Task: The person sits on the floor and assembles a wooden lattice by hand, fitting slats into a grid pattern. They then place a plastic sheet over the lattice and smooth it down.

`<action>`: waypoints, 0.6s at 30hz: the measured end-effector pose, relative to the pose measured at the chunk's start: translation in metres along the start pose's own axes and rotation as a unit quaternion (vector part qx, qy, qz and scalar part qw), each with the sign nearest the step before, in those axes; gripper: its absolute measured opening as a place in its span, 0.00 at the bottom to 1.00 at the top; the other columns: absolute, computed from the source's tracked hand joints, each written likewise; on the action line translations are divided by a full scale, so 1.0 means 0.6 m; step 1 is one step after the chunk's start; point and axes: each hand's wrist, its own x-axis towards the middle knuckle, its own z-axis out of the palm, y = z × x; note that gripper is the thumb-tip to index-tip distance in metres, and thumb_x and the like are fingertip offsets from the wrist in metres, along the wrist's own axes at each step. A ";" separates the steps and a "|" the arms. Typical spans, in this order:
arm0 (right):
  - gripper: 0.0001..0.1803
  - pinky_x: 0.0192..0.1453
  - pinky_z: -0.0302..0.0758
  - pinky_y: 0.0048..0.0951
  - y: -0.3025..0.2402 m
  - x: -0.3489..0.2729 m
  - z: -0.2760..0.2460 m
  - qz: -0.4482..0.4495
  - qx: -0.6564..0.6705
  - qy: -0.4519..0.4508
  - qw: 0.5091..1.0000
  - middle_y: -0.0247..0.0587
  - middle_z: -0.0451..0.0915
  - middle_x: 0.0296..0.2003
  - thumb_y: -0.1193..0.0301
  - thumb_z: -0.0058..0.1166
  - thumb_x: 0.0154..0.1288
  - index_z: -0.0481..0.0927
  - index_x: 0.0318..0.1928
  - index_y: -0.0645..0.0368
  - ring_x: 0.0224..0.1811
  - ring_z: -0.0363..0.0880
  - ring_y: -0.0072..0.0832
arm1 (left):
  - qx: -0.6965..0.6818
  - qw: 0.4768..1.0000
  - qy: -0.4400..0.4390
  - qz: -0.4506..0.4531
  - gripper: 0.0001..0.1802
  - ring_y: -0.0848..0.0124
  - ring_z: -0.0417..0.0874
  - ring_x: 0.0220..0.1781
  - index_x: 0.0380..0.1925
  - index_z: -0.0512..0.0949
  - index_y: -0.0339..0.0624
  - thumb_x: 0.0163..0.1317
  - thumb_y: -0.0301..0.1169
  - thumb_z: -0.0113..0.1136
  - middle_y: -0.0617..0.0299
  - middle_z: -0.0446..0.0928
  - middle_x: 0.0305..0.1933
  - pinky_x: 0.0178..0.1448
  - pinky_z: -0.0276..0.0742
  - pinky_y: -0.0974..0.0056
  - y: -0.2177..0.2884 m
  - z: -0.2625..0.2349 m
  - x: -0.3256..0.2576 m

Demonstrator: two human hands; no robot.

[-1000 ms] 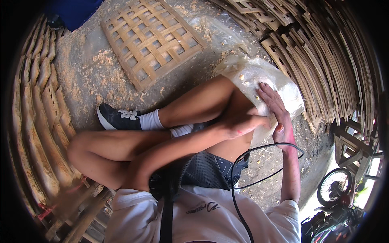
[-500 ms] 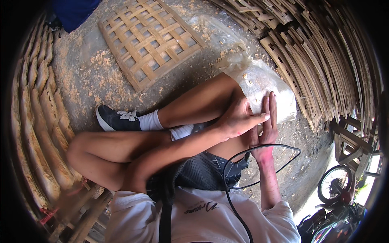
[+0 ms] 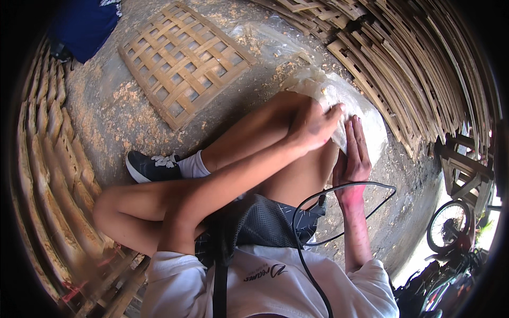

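Person seated on a dusty concrete floor [image 3: 122,122] strewn with wood shavings, legs folded across the middle of the frame.

Left hand [image 3: 313,126], right of centre: arm crosses over the raised knee, fingers curled and pressed onto the edge of a clear plastic bag [image 3: 366,114]. Fingertips touch the plastic; whether they actually pinch it cannot be told.

Right hand [image 3: 352,156], just below and right of the left: fingers extended, held together, laid flat against the lower side of the same bag. Open, nothing gripped.

The bag sits right of centre, upper half of the frame, bulging with pale whitish contents, resting on the floor against the person's knee.

Surroundings:
- 1 woven bamboo lattice panel [image 3: 183,61] flat on the floor, upper left, well apart from the hands.
- Stacked bamboo strips [image 3: 424,74] fill the upper right, near the bag.
- More stacked slats [image 3: 47,159] along the left edge.
- Black cable [image 3: 318,212] loops across the lap, lower centre.
- Dark sneaker [image 3: 146,167] with white sock, left of centre.
- Bicycle wheel [image 3: 448,225] at the lower right rim.
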 end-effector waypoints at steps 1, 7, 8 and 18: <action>0.33 0.79 0.65 0.46 0.002 0.000 -0.005 0.007 -0.003 0.004 1.000 0.60 0.69 0.72 0.86 0.43 0.66 0.70 0.72 0.64 0.76 0.66 0.53 | -0.047 0.995 0.065 0.059 0.28 0.73 0.81 0.38 0.43 0.82 0.26 0.70 0.48 0.64 0.57 0.83 0.33 0.41 0.78 0.62 0.008 0.000 0.015; 0.32 0.76 0.70 0.45 0.011 0.002 -0.029 0.076 -0.035 0.013 0.996 0.58 0.71 0.71 0.86 0.49 0.66 0.72 0.71 0.63 0.74 0.70 0.51 | -0.147 0.982 0.117 -0.005 0.23 0.65 0.91 0.35 0.45 0.81 0.30 0.71 0.45 0.64 0.50 0.86 0.40 0.42 0.90 0.60 0.072 -0.130 0.166; 0.33 0.75 0.71 0.46 0.015 0.003 -0.031 0.068 -0.048 0.014 0.996 0.60 0.71 0.70 0.87 0.51 0.63 0.72 0.71 0.64 0.73 0.71 0.53 | -0.129 0.987 0.092 -0.027 0.33 0.63 0.91 0.38 0.52 0.77 0.27 0.71 0.53 0.61 0.45 0.84 0.49 0.43 0.89 0.60 0.071 -0.150 0.176; 0.38 0.74 0.71 0.49 0.003 0.017 -0.015 0.036 -0.056 0.014 0.998 0.62 0.72 0.69 0.85 0.55 0.54 0.70 0.70 0.68 0.72 0.71 0.55 | -0.222 0.969 0.111 -0.007 0.60 0.56 0.62 0.79 0.80 0.42 0.32 0.67 0.60 0.63 0.34 0.57 0.79 0.82 0.52 0.50 0.004 -0.104 0.017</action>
